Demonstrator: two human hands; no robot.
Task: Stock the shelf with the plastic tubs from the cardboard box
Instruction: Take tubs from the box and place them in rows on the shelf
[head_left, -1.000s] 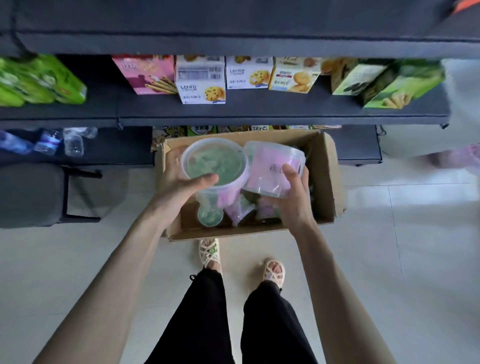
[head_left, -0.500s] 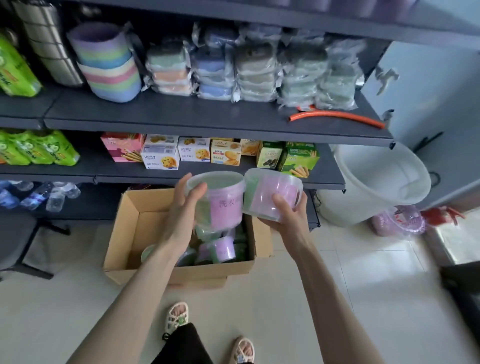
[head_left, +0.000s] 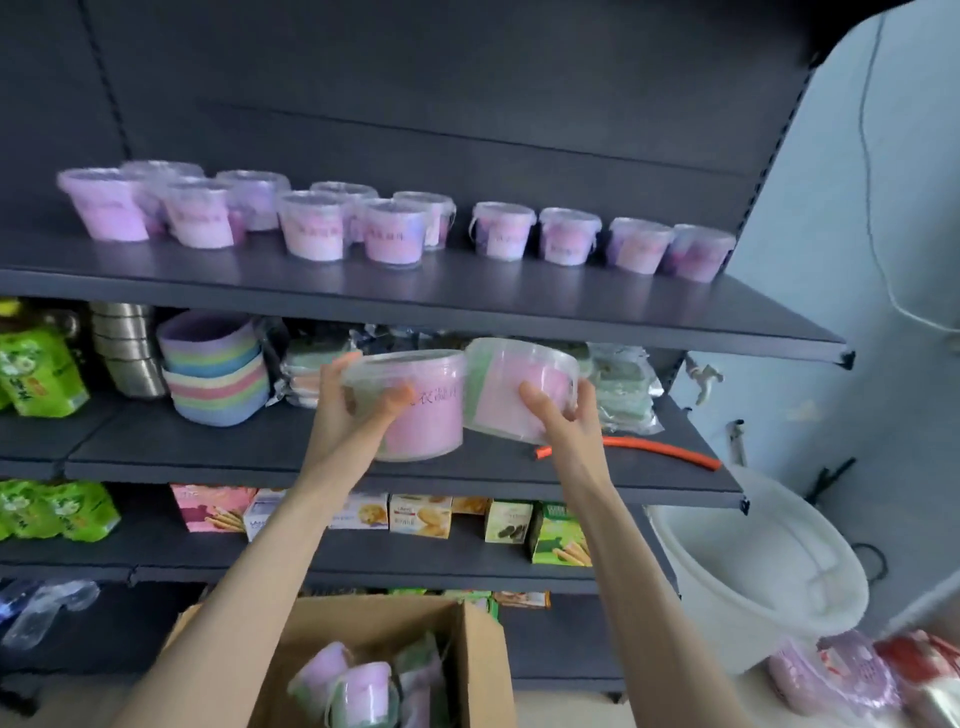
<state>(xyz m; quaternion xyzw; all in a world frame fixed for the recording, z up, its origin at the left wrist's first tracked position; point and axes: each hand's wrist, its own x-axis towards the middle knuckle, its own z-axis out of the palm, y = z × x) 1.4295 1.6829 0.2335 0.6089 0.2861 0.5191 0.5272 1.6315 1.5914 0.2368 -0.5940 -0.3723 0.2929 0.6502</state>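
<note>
In the head view, two plastic tubs are held side by side at the centre of the frame, well below the top shelf (head_left: 467, 306) at 12 o'clock. The left tub (head_left: 426, 415) is gripped by the left hand (head_left: 343, 410), with the thumb laid across its label and the fingers curled round the far side. The right tub (head_left: 511, 389), slightly tilted, is grasped by the right hand (head_left: 569, 426) from below and from its right side. The two tubs are seen touching, or very nearly so.

The top shelf is already lined with a row of stocked tubs (head_left: 395, 231), and a bare strip is left along its front. More tubs are seen in the cardboard box (head_left: 483, 654) at 6 o'clock.

The step in hand is judged to be the lift to the top shelf. Both tubs should be carried clear above the shelf edge before being moved inward, so that no base is caught on the lip. The right tub is best levelled first. Each tub should be set on the bare front strip, label outward like the others, without the standing row being nudged. Each grip should be loosened only once the base is felt to sit flat.
</note>
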